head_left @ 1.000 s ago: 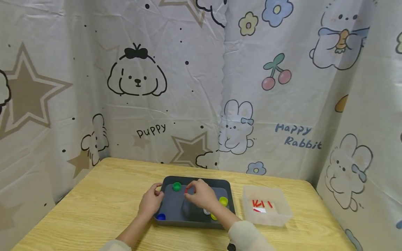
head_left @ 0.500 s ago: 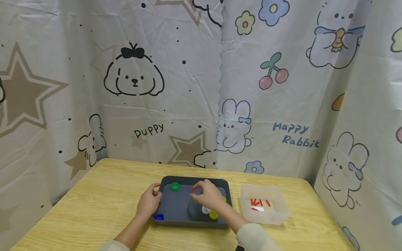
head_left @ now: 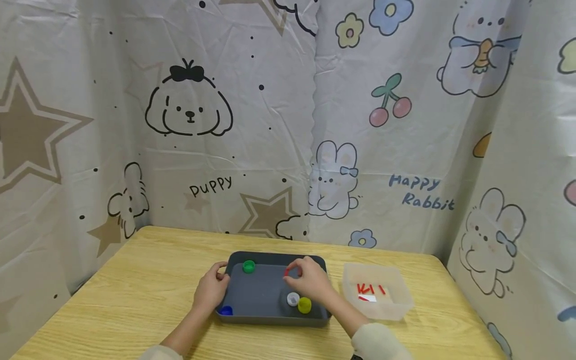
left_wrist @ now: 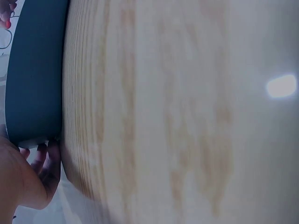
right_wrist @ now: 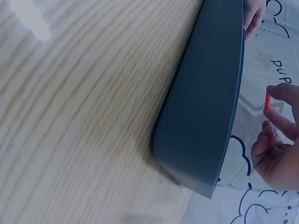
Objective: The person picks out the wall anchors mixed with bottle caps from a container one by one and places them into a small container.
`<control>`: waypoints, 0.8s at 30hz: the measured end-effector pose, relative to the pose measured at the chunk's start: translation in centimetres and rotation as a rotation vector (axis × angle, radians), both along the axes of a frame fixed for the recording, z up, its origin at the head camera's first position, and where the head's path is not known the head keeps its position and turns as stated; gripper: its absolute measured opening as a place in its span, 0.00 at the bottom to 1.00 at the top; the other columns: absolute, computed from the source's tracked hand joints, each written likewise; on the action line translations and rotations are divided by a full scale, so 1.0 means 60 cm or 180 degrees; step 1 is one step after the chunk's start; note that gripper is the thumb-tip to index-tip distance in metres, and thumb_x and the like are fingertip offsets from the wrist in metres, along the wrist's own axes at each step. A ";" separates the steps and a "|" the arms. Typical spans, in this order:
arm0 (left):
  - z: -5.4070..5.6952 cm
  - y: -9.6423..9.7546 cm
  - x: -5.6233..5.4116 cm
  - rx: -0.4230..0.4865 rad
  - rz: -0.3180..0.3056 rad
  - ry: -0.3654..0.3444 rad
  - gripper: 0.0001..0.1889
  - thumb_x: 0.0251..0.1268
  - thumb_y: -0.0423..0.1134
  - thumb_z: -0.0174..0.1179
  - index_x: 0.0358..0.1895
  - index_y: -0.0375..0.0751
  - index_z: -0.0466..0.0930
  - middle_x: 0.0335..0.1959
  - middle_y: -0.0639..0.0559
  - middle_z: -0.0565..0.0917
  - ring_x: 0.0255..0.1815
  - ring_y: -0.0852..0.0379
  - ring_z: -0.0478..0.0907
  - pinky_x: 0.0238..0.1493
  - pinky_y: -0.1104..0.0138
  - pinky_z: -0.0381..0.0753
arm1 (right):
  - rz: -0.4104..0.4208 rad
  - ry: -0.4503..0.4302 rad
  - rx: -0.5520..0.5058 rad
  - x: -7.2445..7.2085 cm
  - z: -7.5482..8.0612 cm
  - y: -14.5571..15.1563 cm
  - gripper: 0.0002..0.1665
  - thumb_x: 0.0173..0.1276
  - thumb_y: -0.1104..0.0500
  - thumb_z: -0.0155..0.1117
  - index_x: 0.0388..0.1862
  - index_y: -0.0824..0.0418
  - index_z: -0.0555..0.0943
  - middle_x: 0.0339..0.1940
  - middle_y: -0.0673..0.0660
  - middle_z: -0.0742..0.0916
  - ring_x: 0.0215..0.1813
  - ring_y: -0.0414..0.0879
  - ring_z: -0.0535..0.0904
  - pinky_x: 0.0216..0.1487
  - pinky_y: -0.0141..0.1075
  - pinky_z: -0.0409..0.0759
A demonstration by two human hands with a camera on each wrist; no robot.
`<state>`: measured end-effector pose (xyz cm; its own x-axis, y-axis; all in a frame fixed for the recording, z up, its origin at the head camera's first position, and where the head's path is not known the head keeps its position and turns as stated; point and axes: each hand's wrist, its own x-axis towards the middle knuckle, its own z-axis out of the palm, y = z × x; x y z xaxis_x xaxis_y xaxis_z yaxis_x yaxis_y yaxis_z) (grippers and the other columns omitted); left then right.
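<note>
My right hand pinches a short red stick upright between thumb and index finger, raised over the right part of a dark grey tray. Beneath it in the tray lie a white bottle cap and a yellow bottle cap, side by side. A green cap sits at the back left and a blue cap in the front left corner. At the tray's left end, my left hand holds the side wall, its bent fingers against the outside. The second yellow cap is hidden behind my right hand.
To the right of the tray stands a translucent plastic box with several red sticks and a white patch in it. Both containers rest on a wooden table. A printed curtain surrounds the table's back and sides.
My right hand has moved rightward over the tray with the red stick, uncovering the white cap and front yellow cap. My left hand stays at the tray's left end. The head view has shifted slightly.
</note>
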<state>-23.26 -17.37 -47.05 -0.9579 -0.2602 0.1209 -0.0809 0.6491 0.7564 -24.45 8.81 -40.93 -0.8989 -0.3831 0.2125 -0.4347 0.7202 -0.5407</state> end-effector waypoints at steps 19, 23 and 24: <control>-0.005 0.000 -0.003 -0.0010 0.0038 -0.0009 0.22 0.61 0.38 0.52 0.60 0.41 0.72 0.36 0.46 0.82 0.32 0.54 0.76 0.30 0.66 0.69 | -0.0225 0.0089 -0.0063 0.002 0.010 0.055 0.14 0.56 0.53 0.68 0.40 0.57 0.83 0.29 0.54 0.75 0.29 0.42 0.66 0.28 0.31 0.64; -0.004 0.000 -0.003 -0.0020 0.0023 -0.0010 0.22 0.61 0.38 0.52 0.60 0.41 0.71 0.36 0.46 0.82 0.32 0.54 0.76 0.30 0.65 0.69 | -0.0258 0.0096 -0.0046 0.002 0.011 0.066 0.14 0.56 0.52 0.68 0.40 0.57 0.83 0.30 0.55 0.77 0.30 0.41 0.66 0.29 0.31 0.64; -0.003 0.001 -0.003 -0.0019 0.0021 -0.0006 0.22 0.61 0.38 0.52 0.60 0.41 0.72 0.36 0.46 0.82 0.32 0.54 0.76 0.30 0.65 0.69 | -0.0265 0.0095 -0.0044 0.001 0.010 0.069 0.14 0.56 0.52 0.68 0.40 0.57 0.83 0.29 0.55 0.76 0.30 0.42 0.66 0.29 0.31 0.64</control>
<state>-23.46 -17.33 -47.25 -0.9565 -0.2658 0.1206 -0.0866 0.6530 0.7524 -24.37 12.97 -40.30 -0.9207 -0.3041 0.2445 -0.3897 0.7471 -0.5385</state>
